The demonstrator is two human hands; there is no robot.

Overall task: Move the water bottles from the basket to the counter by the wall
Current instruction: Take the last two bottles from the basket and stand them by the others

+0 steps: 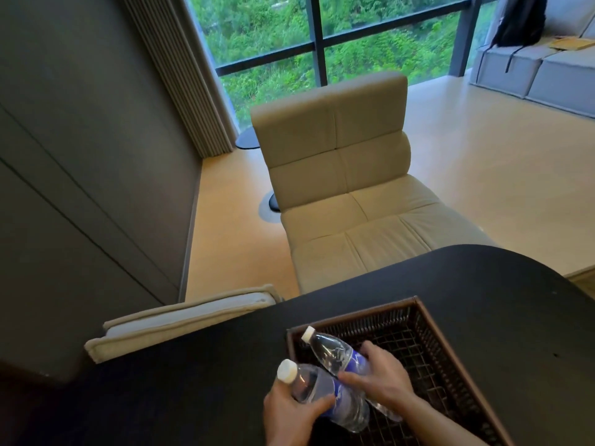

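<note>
A person's two bare hands each grip a clear plastic water bottle above a dark woven basket [450, 346] that sits on a black table [483, 284] with a rounded far edge. The left hand [289, 413] wraps its fingers and thumb around the near bottle [325, 394], whose white cap tilts up and to the left, over the basket's left rim. The right hand [381, 378] closes around the blue label of the far bottle [338, 352], which crosses behind the first and also points up and left. Both bottles look lifted rather than resting on the basket floor, which shows bare wicker mesh to the right of the hands. The tabletop left of the basket is open. Past the table's far edge stands a cream cushioned chair [341, 175], close against it, with a strip of bare tan floor [225, 226] between the chair and a grey panelled wall [80, 140] on the left. A folded pale cushion [180, 317] lies beside the table's left edge. Beyond are a large window [289, 37] facing greenery and a grey sofa [547, 69].
</note>
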